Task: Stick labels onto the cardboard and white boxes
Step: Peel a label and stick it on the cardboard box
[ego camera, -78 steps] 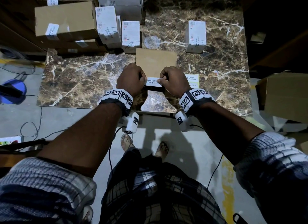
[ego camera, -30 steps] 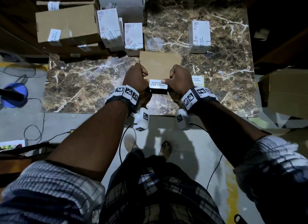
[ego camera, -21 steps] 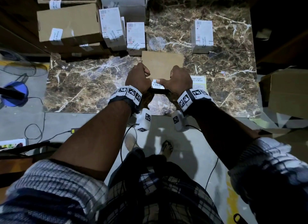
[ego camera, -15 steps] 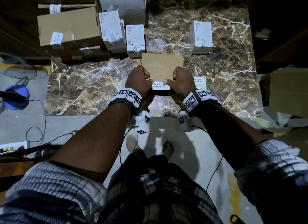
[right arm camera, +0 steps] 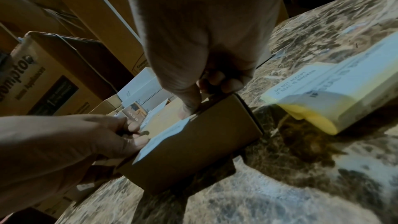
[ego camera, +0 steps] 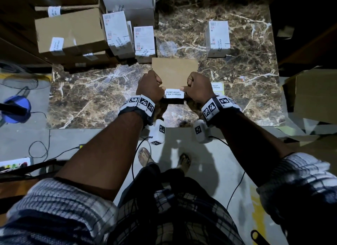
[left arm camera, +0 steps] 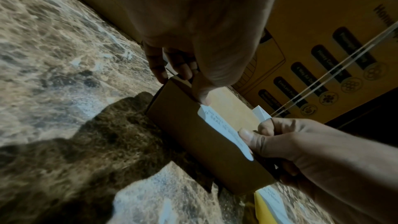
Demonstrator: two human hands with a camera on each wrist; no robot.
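A plain brown cardboard box (ego camera: 174,72) lies flat on the marble table (ego camera: 94,98), near its front edge. A white label (ego camera: 173,94) reading "DO NOT ACCEPT IF SEAL IS BROKEN" lies across the box's near top edge and folds onto its front face (left arm camera: 224,130) (right arm camera: 163,137). My left hand (ego camera: 152,88) pinches the label's left end, thumb (left arm camera: 201,94) on it, fingers curled at the box's left corner. My right hand (ego camera: 196,88) pinches the right end with its thumb (right arm camera: 189,106) on top. Both hands' palms are hidden.
A yellow-backed stack of label sheets (ego camera: 217,87) (right arm camera: 336,91) lies just right of the box. A labelled white box (ego camera: 218,38) stands at the back right. More white boxes (ego camera: 144,41) and large cardboard boxes (ego camera: 69,31) crowd the back left. Another carton (ego camera: 313,95) sits off the table's right side.
The hands closed in over the label 0.7 s ago, then slid apart along it, so more of its print shows now. The box has stayed in place.
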